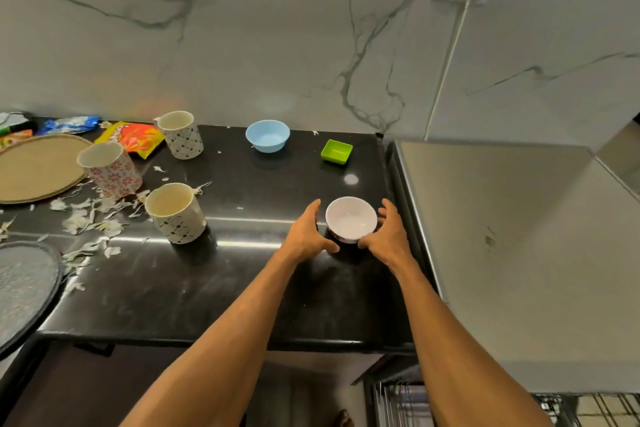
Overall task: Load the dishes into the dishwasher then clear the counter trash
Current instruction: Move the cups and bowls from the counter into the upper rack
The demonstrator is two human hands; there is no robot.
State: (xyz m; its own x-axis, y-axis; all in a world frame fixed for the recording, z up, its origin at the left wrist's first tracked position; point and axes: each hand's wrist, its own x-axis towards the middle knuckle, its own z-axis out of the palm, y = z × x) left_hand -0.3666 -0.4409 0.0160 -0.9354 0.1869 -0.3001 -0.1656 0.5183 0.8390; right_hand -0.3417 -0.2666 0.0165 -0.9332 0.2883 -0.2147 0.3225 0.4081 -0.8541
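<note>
A small white bowl stands near the right end of the black counter. My left hand is cupped just left of it, with a small gap to the rim. My right hand is cupped on its right side, and the thumb tip touches the bowl's lower edge. Neither hand has lifted it. Farther back sit a light blue bowl and a small green square dish. Three patterned mugs stand to the left. A wire dishwasher rack shows at the bottom right.
A steel appliance top adjoins the counter's right edge. At the left lie a round tan plate, a dark round lid, an orange snack wrapper, a blue wrapper and several torn paper scraps.
</note>
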